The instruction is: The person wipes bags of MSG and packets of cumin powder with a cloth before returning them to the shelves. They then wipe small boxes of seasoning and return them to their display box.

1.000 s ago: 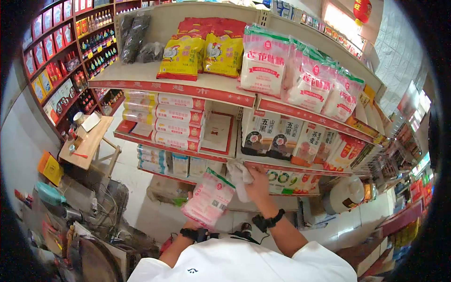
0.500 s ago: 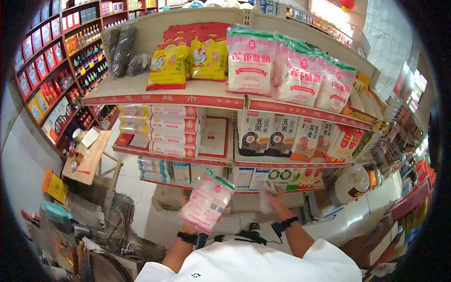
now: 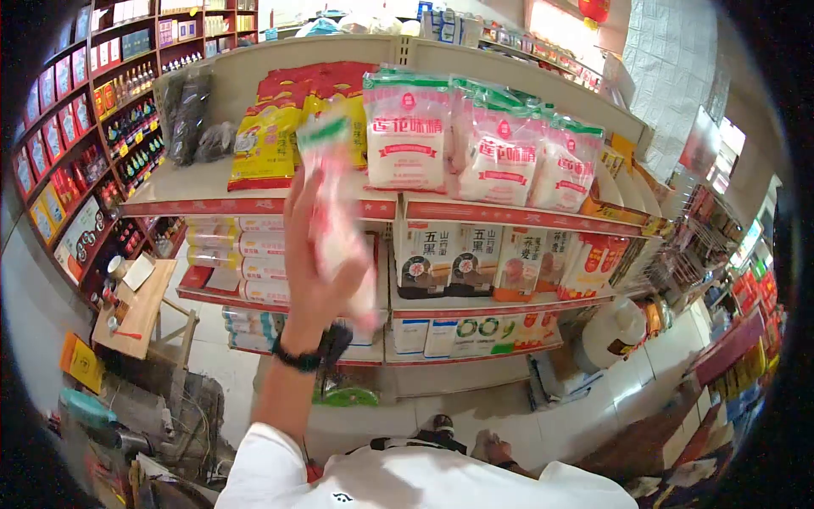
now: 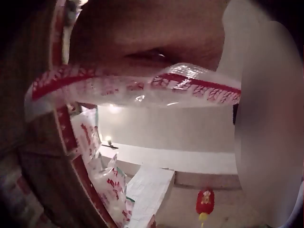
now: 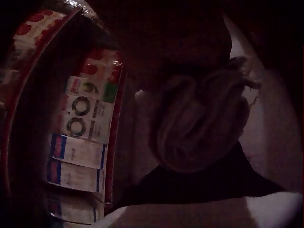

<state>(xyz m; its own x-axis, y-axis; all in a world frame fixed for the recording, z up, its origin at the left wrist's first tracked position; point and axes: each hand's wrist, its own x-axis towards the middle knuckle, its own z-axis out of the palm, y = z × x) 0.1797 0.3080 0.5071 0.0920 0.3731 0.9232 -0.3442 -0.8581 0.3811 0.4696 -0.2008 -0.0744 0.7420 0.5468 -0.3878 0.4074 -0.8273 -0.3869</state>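
My left hand grips a pink and white bag with a green top, raised in front of the upper shelf; motion blurs the bag. In the left wrist view, the bag's clear and red edge crosses below the hand. Several matching bags stand upright just to its right, and yellow and red bags lie behind it and to its left. Low by the white shirt is my right hand. The dim right wrist view shows it holding a bunched cloth.
The upper shelf has a red front edge. Below it are boxed noodles and rolled packs. Dark bags stand at its left end. A small wooden table is at the left, a white container at the right.
My left hand has risen from waist height to the upper shelf with the bag, which now stands more edge-on. The right hand has dropped towards the body with the cloth. The head view has shifted.
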